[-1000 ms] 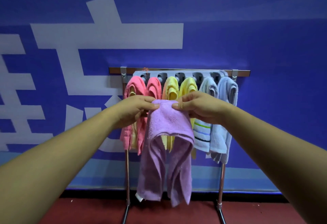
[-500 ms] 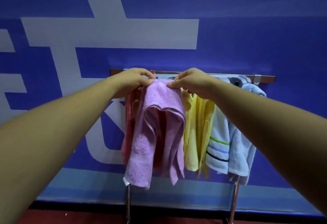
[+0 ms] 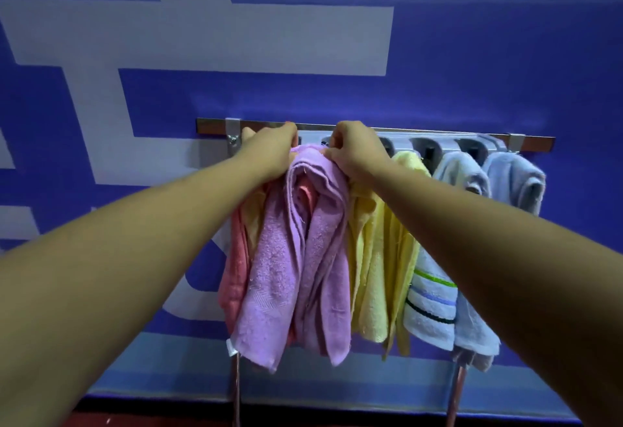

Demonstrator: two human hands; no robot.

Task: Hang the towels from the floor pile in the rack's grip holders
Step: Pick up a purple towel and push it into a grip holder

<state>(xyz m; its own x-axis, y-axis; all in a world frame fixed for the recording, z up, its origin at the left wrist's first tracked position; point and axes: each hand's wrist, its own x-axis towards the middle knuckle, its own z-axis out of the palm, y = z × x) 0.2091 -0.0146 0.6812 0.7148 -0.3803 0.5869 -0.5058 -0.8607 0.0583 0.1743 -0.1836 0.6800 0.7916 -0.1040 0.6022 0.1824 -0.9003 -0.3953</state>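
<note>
Both hands pinch the top fold of the purple towel (image 3: 296,258) up against the rack (image 3: 438,146); left hand (image 3: 269,150) grips its left side, right hand (image 3: 357,150) its right; pink towel (image 3: 232,278) hangs behind, yellow towel (image 3: 377,258) beside, striped towel (image 3: 431,298) beyond.

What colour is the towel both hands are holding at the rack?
Lilac purple terry towel; head view shows it best.

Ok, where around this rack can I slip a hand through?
Free: below the towel hems between the rack legs, and the rail ends outside the left bracket and right bracket. Crowded: the holder strip, packed from pink towel to light blue towel, with the left hand and right hand gripping the purple towel.
</note>
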